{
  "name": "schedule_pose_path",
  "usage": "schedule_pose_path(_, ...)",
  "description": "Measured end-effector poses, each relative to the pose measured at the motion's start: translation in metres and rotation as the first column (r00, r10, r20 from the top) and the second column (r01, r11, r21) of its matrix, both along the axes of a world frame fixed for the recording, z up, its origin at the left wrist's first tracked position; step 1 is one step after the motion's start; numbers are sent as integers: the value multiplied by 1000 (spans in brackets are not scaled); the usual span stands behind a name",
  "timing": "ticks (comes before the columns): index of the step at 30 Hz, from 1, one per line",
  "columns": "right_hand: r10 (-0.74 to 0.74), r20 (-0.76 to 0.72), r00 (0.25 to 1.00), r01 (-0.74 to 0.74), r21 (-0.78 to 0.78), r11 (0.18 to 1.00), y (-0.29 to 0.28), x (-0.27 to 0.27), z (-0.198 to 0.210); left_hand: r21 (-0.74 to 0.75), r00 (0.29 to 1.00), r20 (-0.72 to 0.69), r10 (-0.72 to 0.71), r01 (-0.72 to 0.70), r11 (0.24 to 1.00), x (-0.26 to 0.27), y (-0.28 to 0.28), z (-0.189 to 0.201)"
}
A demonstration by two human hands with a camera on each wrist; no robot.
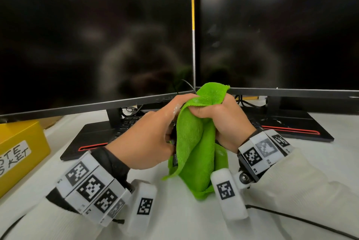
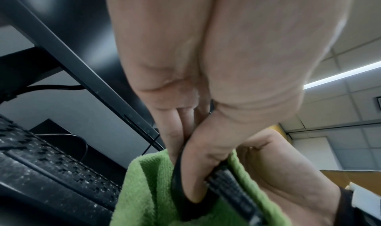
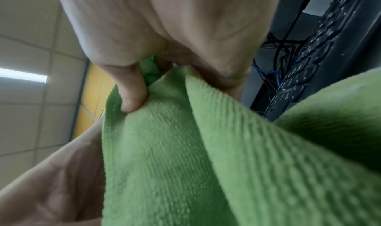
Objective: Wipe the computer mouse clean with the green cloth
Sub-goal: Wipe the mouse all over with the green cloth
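Observation:
Both hands are raised above the white desk (image 1: pixel 174 220) in front of the monitors. My right hand (image 1: pixel 217 115) grips the bunched top of the green cloth (image 1: pixel 194 152), which hangs down to the desk. My left hand (image 1: pixel 155 132) holds the black computer mouse (image 1: pixel 173 139) against the cloth's left side; only a dark sliver shows there. In the left wrist view my thumb (image 2: pixel 200 167) curls over the mouse (image 2: pixel 233 197), whose ribbed side lies in the cloth (image 2: pixel 144 188). The right wrist view shows my thumb (image 3: pixel 132 92) pinching a cloth (image 3: pixel 185 164) fold.
Two dark monitors (image 1: pixel 97 35) (image 1: pixel 281 29) stand close behind on black bases with red stripes. A black keyboard (image 1: pixel 128 123) lies under them. A yellow labelled box (image 1: pixel 21 152) sits at the left edge. A black cable (image 1: pixel 301 220) crosses the desk at lower right.

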State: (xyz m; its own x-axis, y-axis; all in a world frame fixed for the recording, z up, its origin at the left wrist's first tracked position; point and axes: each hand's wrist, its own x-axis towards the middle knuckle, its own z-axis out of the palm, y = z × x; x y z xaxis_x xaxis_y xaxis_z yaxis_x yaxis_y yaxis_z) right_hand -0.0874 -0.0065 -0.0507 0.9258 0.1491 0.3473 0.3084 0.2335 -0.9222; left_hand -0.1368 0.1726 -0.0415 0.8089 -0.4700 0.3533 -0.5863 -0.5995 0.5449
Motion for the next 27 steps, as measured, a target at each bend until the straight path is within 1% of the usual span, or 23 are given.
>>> schedule_pose_path(1,7,-11,1000,-7,9,1000,0,-1,1,72,997,61,52,-56,996,-2,1,2)
schedule_pose_path(2,15,-22,1000,-15,17,1000,0,-1,1,64,997,42,57,-60,996,0,2,1)
schedule_pose_path(3,26,-33,999,-24,31,999,0,-2,2,-16,1000,-25,8,-8,1000,2,3,0)
schedule_pose_path(4,40,-46,998,-38,52,998,-1,-3,3,-120,991,-122,-48,33,992,1,3,0)
schedule_pose_path(5,61,-62,996,-57,71,996,-1,-4,3,-175,981,-183,-68,36,984,2,2,0)
schedule_pose_path(8,138,-84,987,-133,62,989,-1,-5,1,-195,976,-206,-72,31,980,5,2,0)
schedule_pose_path(10,163,-91,982,-166,-16,986,1,-5,-1,-185,980,-181,-85,51,981,6,2,-2)
schedule_pose_path(11,154,-102,983,-161,-64,985,3,-5,-3,-142,988,-138,-67,48,989,6,2,-2)
schedule_pose_path(13,98,-101,990,-108,-99,989,6,-4,-5,-20,999,-47,-3,2,1000,6,3,-1)
schedule_pose_path(15,22,-91,996,-29,-80,996,6,-1,-4,-25,1000,-24,7,-8,1000,6,3,-2)
schedule_pose_path(17,-27,-101,994,28,3,1000,5,1,-2,-91,1000,-22,-3,1,996,6,2,-4)
schedule_pose_path(18,-19,-119,993,28,71,997,4,2,0,-123,1000,-1,16,-16,992,7,3,-4)
schedule_pose_path(20,52,-136,989,-23,208,978,0,2,5,-168,992,77,100,-86,982,9,6,-1)
schedule_pose_path(22,138,-131,982,-92,309,947,-9,1,10,-250,976,107,189,-158,955,11,9,2)
schedule_pose_path(24,203,-127,971,-141,384,913,-16,-1,12,-287,969,48,242,-219,932,9,10,4)
schedule_pose_path(25,224,-128,966,-156,406,901,-17,-1,12,-273,967,-2,254,-245,930,9,9,4)
schedule_pose_path(27,311,-121,943,-237,415,879,-18,-1,11,-175,961,-104,258,-273,946,11,9,2)
